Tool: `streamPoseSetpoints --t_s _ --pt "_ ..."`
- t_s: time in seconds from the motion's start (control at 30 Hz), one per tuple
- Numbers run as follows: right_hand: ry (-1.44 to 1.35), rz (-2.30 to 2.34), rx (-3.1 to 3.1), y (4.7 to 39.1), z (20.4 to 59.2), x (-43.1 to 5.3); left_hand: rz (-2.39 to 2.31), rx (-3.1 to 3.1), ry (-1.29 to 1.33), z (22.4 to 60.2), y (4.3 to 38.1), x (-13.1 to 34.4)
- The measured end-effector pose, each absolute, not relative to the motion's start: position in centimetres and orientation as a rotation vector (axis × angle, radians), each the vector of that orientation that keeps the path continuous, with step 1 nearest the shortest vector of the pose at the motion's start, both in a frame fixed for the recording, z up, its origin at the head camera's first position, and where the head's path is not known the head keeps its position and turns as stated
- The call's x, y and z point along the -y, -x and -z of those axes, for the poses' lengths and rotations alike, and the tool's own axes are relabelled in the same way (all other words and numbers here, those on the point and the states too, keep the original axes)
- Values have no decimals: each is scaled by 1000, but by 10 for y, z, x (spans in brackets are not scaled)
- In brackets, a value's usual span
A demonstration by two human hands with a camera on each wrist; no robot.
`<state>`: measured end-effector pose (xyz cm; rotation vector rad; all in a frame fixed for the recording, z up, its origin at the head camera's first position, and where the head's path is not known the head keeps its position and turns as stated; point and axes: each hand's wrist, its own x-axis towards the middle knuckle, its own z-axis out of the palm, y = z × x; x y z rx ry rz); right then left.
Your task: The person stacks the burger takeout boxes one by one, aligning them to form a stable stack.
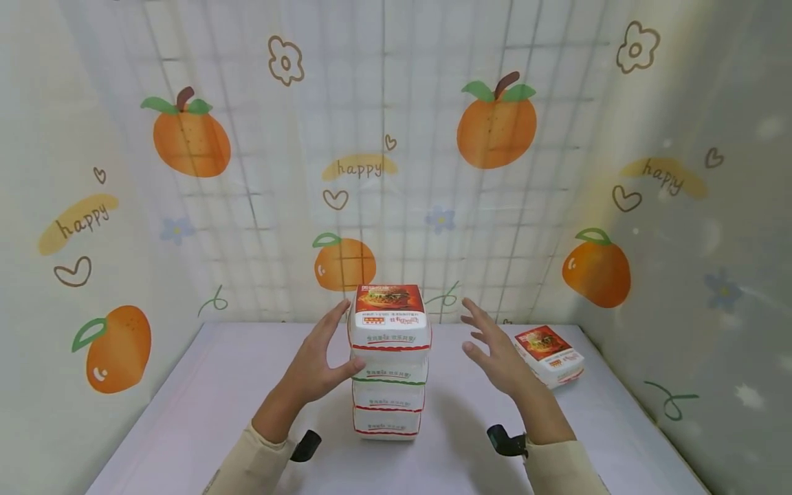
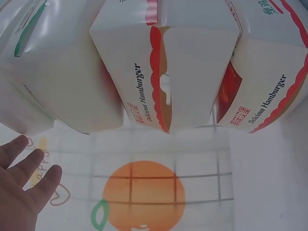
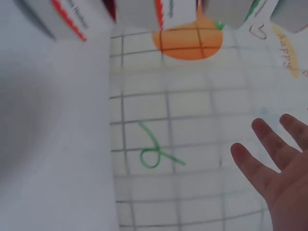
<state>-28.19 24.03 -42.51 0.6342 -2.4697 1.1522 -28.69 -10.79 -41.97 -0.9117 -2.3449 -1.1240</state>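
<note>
Between the tabletop's (image 1: 204,419) side edges, four stacked burger boxes (image 1: 389,375) stand roughly aligned, presumably for balance, flanked by left hand (image 1: 317,368) and right hand (image 1: 500,361), fingers wide, gripping nothing.

Right wrist view — boxes (image 3: 137,13) cropped above, lettering (image 3: 77,13) blurred, perhaps "Hamburger"

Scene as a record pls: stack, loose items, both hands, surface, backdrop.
stack: four burger boxes, one atop another
trim_top_to_bottom: red, green, red, red
top_lid: burger picture on red
loose_item: one burger box on the right, apart from the stack, also with a burger picture
left_hand: left hand at the stack's left side, grips nothing; contact unclear
right_hand: right hand between stack and loose box, clear of the stack, holds nothing
surface: pale table
backdrop: pale printed sheet with oranges, hearts, "happy"
</note>
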Motion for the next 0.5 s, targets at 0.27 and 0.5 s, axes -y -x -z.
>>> streamPoseSetpoints --t_s 0.27,0.5 --pt "-421 -1104 2624 294 444 -270 1101 2347 928 419 286 111" --pt "-291 -949 2713 304 443 -304 1067 2348 921 417 285 114"
